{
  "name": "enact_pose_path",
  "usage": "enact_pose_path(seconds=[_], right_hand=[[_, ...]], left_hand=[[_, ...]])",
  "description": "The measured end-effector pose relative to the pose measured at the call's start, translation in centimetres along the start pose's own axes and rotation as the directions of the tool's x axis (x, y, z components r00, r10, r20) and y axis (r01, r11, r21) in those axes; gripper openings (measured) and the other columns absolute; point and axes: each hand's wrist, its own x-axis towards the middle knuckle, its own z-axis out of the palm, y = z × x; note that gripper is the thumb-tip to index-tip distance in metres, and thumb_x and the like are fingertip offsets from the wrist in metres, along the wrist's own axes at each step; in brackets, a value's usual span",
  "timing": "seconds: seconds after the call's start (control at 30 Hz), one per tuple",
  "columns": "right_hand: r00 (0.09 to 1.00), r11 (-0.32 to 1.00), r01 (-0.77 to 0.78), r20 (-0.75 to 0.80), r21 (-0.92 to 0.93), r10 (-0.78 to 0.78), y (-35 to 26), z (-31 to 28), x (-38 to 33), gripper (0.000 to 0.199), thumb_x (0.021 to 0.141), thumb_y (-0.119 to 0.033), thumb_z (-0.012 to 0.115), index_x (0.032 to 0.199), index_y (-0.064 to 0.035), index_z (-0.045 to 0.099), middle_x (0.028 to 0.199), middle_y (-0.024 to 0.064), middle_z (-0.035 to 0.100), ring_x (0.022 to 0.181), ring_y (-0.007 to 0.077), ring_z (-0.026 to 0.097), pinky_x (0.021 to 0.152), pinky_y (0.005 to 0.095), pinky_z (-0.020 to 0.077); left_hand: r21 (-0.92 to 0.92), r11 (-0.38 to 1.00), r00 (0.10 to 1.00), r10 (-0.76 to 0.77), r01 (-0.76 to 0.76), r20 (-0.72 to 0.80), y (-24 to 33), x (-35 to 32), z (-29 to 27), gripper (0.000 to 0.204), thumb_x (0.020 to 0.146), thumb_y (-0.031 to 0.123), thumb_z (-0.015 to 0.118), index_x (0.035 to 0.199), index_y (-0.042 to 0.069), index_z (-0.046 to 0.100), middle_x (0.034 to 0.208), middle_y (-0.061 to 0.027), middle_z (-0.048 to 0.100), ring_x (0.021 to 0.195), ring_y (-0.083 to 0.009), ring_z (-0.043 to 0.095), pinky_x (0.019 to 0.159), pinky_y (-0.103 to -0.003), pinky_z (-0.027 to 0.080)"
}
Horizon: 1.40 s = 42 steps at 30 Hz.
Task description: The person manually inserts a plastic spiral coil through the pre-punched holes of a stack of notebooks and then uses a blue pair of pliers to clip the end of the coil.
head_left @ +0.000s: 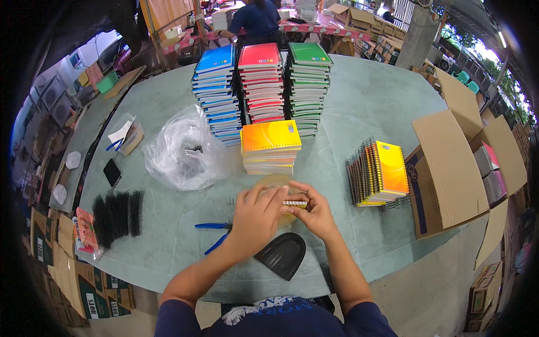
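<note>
My left hand (257,215) and my right hand (316,212) meet over the near middle of the table. Between them is a notebook held on edge, its punched, light-coloured edge (295,203) showing; most of it is hidden by my fingers. My right fingers and thumb close around its right end, and the left fingers curl over its left part. A tan rounded piece (274,180) shows just beyond my hands. Blue-handled pliers (213,226) lie beside my left wrist. Below my hands is a black, half-oval object (282,255). A stack of yellow notebooks (272,136) stands straight ahead.
Blue (216,59), red (260,56) and green (310,54) notebook stacks stand behind. A plastic bag (182,149), phone (112,173) and black coils (118,213) lie left. Coil-bound yellow notebooks (391,168) and an open carton (449,174) are right. A person (257,19) is beyond.
</note>
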Motion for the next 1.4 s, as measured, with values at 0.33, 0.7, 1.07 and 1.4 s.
enact_pose_path(seconds=[0.33, 0.7, 1.07, 1.4], right_hand=[[0.997, 0.966, -0.068, -0.051, -0.251, 0.056, 2.5, -1.6, -1.0, 0.016, 0.085, -0.007, 0.06, 0.098, 0.0011, 0.065, 0.089, 0.0058, 0.068, 0.081, 0.0087, 0.058, 0.073, 0.0255, 0.0469], [0.991, 0.864, -0.069, -0.135, -0.499, 0.001, 2.1, -0.9, -1.5, 0.013, 0.084, -0.003, 0.055, 0.093, 0.0038, 0.061, 0.074, 0.0096, 0.063, 0.065, 0.0087, 0.051, 0.058, 0.0271, 0.0434], [0.614, 0.415, 0.24, -0.194, -0.878, -0.765, -11.4, -7.4, -2.1, 0.043, 0.075, 0.015, 0.048, 0.111, -0.0059, 0.062, 0.111, 0.0153, 0.062, 0.105, 0.0249, 0.06, 0.088, 0.0338, 0.0469], [0.895, 0.081, -0.057, -0.086, -0.995, -0.437, -10.8, -13.5, -5.5, 0.033, 0.081, -0.004, 0.061, 0.114, -0.0052, 0.059, 0.122, 0.015, 0.056, 0.116, 0.0325, 0.051, 0.097, 0.0382, 0.0407]], left_hand=[[-0.316, 0.948, 0.989, 0.011, 0.036, 0.145, 0.4, 3.1, 2.0, 0.024, 0.074, 0.014, 0.065, 0.096, 0.006, 0.059, 0.088, -0.0108, 0.055, 0.088, -0.0295, 0.051, 0.079, -0.04, 0.039], [-0.347, 0.931, 0.978, -0.046, 0.115, 0.202, 0.6, 3.3, 2.9, 0.016, 0.068, 0.005, 0.064, 0.081, 0.004, 0.055, 0.08, -0.0121, 0.051, 0.082, -0.0324, 0.049, 0.071, -0.04, 0.041], [-0.276, 0.952, 0.954, -0.198, 0.132, -0.226, -0.7, 4.1, -2.8, 0.023, 0.072, 0.01, 0.07, 0.093, 0.006, 0.064, 0.105, -0.0126, 0.056, 0.1, -0.0287, 0.051, 0.09, -0.037, 0.038], [-0.31, 0.945, 0.988, -0.135, 0.105, -0.079, -1.6, 1.7, -0.3, 0.013, 0.072, 0.009, 0.07, 0.084, 0.005, 0.064, 0.1, -0.0112, 0.057, 0.1, -0.0298, 0.05, 0.088, -0.039, 0.039]])
